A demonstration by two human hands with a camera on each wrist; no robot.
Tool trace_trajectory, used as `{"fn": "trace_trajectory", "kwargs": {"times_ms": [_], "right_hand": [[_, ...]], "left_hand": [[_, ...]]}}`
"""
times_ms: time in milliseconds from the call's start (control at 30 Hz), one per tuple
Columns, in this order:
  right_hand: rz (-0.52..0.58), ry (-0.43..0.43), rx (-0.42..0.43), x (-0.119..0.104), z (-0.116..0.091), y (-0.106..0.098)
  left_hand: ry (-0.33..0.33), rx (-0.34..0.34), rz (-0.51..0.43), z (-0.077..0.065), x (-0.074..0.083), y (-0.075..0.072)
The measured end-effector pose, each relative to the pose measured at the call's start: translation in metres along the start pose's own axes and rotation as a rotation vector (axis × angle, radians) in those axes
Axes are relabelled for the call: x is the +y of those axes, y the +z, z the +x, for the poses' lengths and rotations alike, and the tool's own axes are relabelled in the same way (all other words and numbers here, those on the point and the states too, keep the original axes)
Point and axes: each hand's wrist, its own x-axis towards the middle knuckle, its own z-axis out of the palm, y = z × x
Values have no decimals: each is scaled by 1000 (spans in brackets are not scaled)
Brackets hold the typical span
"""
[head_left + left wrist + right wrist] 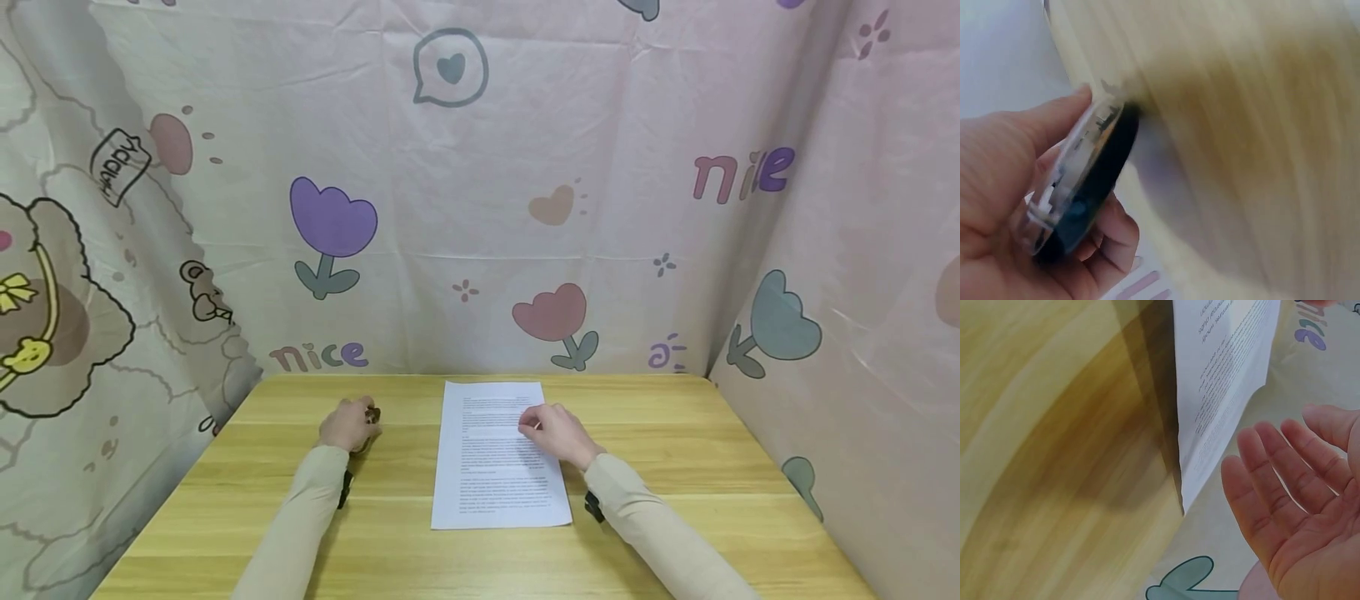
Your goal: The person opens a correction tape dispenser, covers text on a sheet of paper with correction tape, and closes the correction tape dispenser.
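My left hand [348, 426] grips a small rounded object [1085, 181] with a see-through casing and a dark, flat side. The thumb lies along the clear side and curled fingers hold the other; its exact kind I cannot tell. In the head view that hand is over the left part of the table. A sheet of paper [491, 492] printed with lines of small text lies near the table's middle. Over the sheet's right edge is my right hand [561, 433], nothing in it. The right wrist view shows its fingers [1291, 469] loosely bent, palm visible, beside the sheet.
The light wooden table [652, 417] carries the sheet. Behind it hangs a pale curtain [450, 183] printed with flowers and words, and more fabric [862, 250] closes off the sides. Dark bands [594, 506] sit at both wrists.
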Motion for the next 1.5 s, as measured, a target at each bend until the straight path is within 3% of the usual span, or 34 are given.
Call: {"fn": "trace_trajectory", "kwargs": {"times_ms": [167,567,800,1133,1300,1500], "right_hand": [[-6,-13,-1,0,1,-1],[16,-10,-6,-1,0,-1],[22,-11,-15,1,1,1],[-14,-27,35,5,-1,0],[-51,40,51,10,-3,-4],[-98,139,90,22,-4,-7]], "left_hand": [[-9,25,-68,1,-5,0],[-141,83,-75,1,-9,-4],[-126,75,-44,0,-12,-4],[-125,34,-32,-4,-13,-5],[-122,44,0,-5,-8,-4],[-60,134,45,-7,6,1]]}}
